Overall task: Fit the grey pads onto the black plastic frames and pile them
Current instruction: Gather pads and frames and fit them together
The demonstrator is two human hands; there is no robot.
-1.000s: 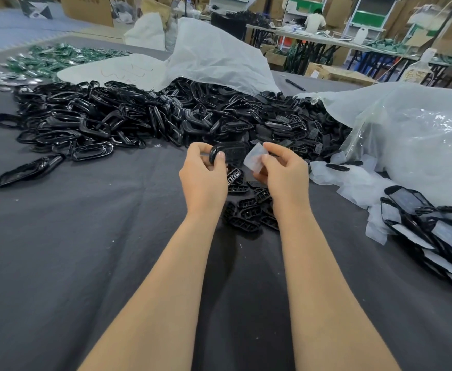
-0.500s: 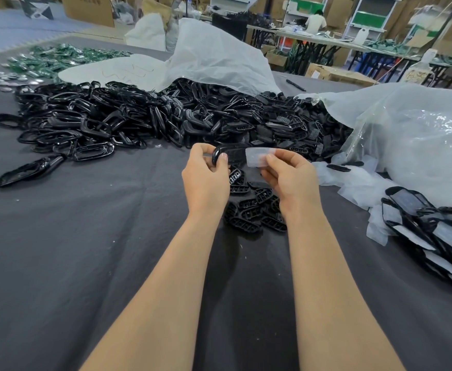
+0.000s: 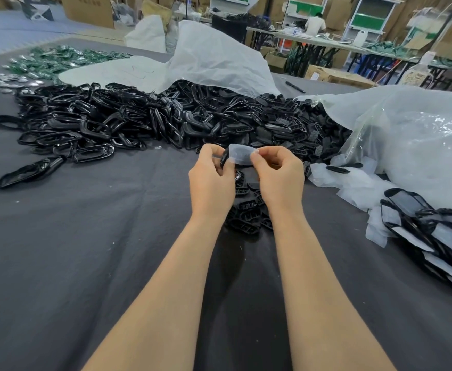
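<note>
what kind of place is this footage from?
Probably a small factory's manual assembly floor: a bulk heap of black plastic frames on a cloth-covered table, stacked cardboard boxes behind, and another person at a far workbench.

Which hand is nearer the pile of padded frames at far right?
Right. The right hand, pinching the grey pad, is left of the pile; the left hand, holding the black frame, is farther left.

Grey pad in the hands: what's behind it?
A black frame, held by the left hand; only its left end shows. The right hand pinches the grey pad over it. The pad and both hands cover the rest, so the fit cannot be judged.
</note>
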